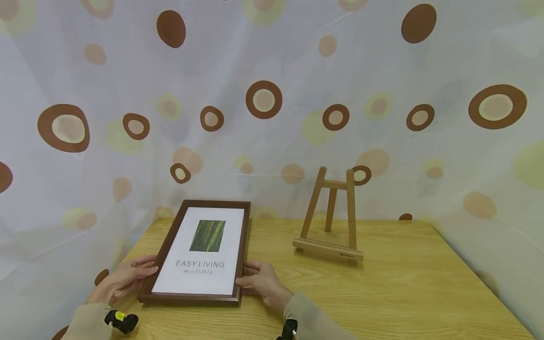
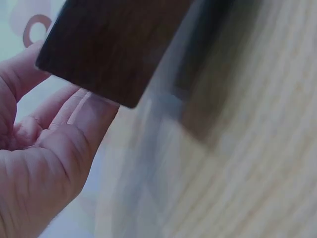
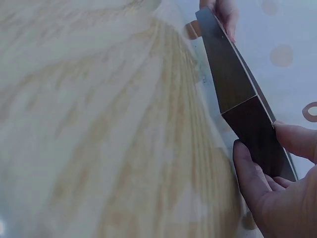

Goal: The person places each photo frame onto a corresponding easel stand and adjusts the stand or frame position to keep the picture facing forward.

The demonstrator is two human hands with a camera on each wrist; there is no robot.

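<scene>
A dark brown picture frame [image 1: 197,251] with a white sheet reading "EASY LIVING" and a small green picture is held between both hands at the left of the table. My left hand [image 1: 127,278] grips its left side near the front corner, thumb on top. On the right side, my right hand [image 1: 261,284] pinches the edge, thumb above and fingers below. The right wrist view shows the frame's brown edge [image 3: 257,134] raised off the table between thumb and fingers. In the left wrist view a frame corner [image 2: 114,54] rests against my left fingers [image 2: 94,116].
A small wooden easel [image 1: 350,212] stands on the wooden table [image 1: 408,283], right of the frame. Behind and at the sides hangs a pale curtain [image 1: 289,61] with brown and yellow dots, close to the table's edges.
</scene>
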